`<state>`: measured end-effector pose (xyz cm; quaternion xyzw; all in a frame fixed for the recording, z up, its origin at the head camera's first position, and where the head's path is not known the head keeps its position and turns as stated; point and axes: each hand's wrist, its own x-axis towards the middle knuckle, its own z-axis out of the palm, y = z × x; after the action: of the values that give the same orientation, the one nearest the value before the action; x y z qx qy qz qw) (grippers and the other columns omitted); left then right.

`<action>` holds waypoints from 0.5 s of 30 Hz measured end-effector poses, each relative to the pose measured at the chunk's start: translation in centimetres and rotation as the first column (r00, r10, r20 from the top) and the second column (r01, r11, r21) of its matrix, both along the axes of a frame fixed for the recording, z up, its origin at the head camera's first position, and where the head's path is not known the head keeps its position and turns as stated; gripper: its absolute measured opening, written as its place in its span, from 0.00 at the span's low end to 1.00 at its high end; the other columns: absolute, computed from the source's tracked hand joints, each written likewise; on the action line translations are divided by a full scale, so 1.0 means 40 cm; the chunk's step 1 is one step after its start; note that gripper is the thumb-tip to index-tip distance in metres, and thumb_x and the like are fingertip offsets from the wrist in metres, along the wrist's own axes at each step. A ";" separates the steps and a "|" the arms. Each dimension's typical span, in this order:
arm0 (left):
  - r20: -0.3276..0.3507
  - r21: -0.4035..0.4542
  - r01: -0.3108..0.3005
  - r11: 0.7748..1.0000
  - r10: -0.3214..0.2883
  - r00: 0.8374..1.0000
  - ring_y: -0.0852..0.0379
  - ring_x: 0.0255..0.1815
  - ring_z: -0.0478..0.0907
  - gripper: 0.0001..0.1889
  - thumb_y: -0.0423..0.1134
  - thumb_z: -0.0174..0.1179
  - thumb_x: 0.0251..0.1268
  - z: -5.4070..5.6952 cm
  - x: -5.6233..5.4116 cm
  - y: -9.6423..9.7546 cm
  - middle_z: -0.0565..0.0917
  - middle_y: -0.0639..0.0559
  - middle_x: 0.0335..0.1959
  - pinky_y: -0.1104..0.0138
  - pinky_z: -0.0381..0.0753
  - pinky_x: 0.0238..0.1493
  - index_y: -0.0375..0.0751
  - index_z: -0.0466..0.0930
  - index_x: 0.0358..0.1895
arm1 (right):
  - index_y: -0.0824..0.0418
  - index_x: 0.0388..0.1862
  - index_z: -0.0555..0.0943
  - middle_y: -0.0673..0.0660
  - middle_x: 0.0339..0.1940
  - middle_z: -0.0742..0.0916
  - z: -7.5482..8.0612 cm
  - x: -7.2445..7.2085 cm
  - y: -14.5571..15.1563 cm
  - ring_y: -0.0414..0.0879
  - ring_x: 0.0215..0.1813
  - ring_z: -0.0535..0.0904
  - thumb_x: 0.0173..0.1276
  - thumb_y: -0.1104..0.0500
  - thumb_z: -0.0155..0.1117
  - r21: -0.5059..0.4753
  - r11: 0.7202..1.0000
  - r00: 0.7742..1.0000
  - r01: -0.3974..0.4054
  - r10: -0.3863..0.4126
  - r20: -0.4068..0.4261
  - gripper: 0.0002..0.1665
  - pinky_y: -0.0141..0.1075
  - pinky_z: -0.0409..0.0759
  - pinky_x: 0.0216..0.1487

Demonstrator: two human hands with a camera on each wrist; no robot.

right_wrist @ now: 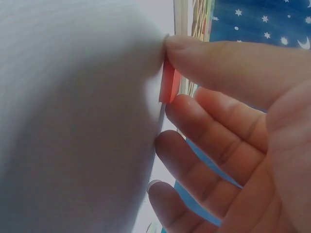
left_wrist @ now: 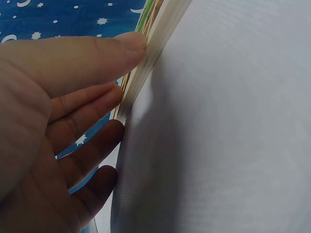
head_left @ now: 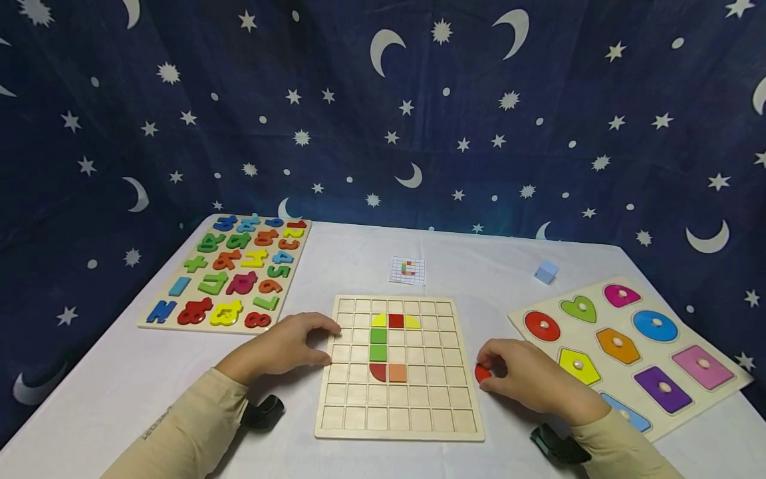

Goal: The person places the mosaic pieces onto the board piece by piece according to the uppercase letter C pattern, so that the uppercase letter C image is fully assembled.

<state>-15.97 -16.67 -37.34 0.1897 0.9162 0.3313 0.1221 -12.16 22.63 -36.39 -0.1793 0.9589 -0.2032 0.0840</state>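
A square wooden grid board [head_left: 427,399] lies on the table between the hands. In its cells sit a red square [head_left: 396,320], yellow quarter-circles [head_left: 411,322] to either side, two green squares [head_left: 378,336], a dark red quarter-circle [head_left: 378,372] and an orange square [head_left: 397,372]. My left hand [head_left: 290,346] is at the board's left edge, its thumb and fingers loosely spread; in the left wrist view the thumb touches the board's side. Right of the board, my right hand [head_left: 526,372] pinches a small red block [right_wrist: 168,82] between thumb and finger, low over the tablecloth. Fingers partly hide its shape.
Behind the board lies a pattern card [head_left: 408,271]. A number puzzle board [head_left: 224,273] is at the left, and a knobbed shape puzzle [head_left: 640,299] sits beside the right arm. A pale blue cube [head_left: 546,271] stands at the back right. A starry curtain [head_left: 359,100] hangs behind.
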 end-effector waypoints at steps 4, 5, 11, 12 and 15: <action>0.003 -0.003 -0.006 1.000 0.006 1.000 0.45 0.66 0.71 0.22 0.34 0.76 0.53 -0.001 -0.001 0.002 0.80 0.50 0.58 0.49 0.66 0.69 0.45 0.83 0.53 | 0.53 0.41 0.82 0.42 0.34 0.81 0.000 -0.003 0.001 0.43 0.39 0.74 0.56 0.57 0.79 -0.003 1.000 1.000 -0.002 0.002 0.010 0.16 0.46 0.79 0.49; 0.003 -0.005 -0.007 1.000 0.007 1.000 0.45 0.66 0.71 0.22 0.34 0.76 0.52 -0.001 -0.001 0.002 0.80 0.50 0.58 0.49 0.66 0.69 0.45 0.83 0.53 | 0.53 0.42 0.82 0.42 0.35 0.81 0.001 -0.003 0.001 0.43 0.40 0.74 0.56 0.58 0.79 -0.005 1.000 1.000 -0.001 0.001 0.012 0.16 0.47 0.79 0.50; 0.001 -0.010 -0.005 1.000 0.005 1.000 0.45 0.66 0.71 0.22 0.35 0.77 0.53 -0.001 -0.001 0.000 0.80 0.49 0.59 0.48 0.67 0.69 0.45 0.83 0.53 | 0.54 0.44 0.83 0.43 0.38 0.83 0.002 -0.004 0.001 0.44 0.41 0.75 0.58 0.60 0.77 -0.008 1.000 1.000 0.002 -0.002 0.023 0.16 0.48 0.79 0.52; 0.002 -0.008 -0.005 1.000 0.005 1.000 0.45 0.66 0.71 0.22 0.35 0.76 0.53 -0.001 -0.001 0.000 0.80 0.49 0.59 0.48 0.66 0.69 0.45 0.83 0.53 | 0.53 0.44 0.83 0.43 0.38 0.83 0.003 -0.004 0.001 0.43 0.41 0.75 0.58 0.60 0.77 -0.006 1.000 1.000 0.008 -0.007 0.027 0.15 0.48 0.80 0.53; 0.001 -0.005 -0.003 1.000 0.003 1.000 0.45 0.66 0.71 0.22 0.35 0.76 0.53 0.000 -0.001 0.000 0.80 0.49 0.59 0.48 0.66 0.69 0.45 0.83 0.53 | 0.54 0.45 0.84 0.44 0.39 0.84 0.003 -0.004 0.002 0.44 0.41 0.76 0.58 0.61 0.76 -0.001 1.000 1.000 0.010 -0.010 0.020 0.16 0.49 0.80 0.53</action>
<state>-15.99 -16.68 -37.35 0.1879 0.9171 0.3295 0.1225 -12.33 22.69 -36.26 -0.1726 0.9588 -0.2058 0.0925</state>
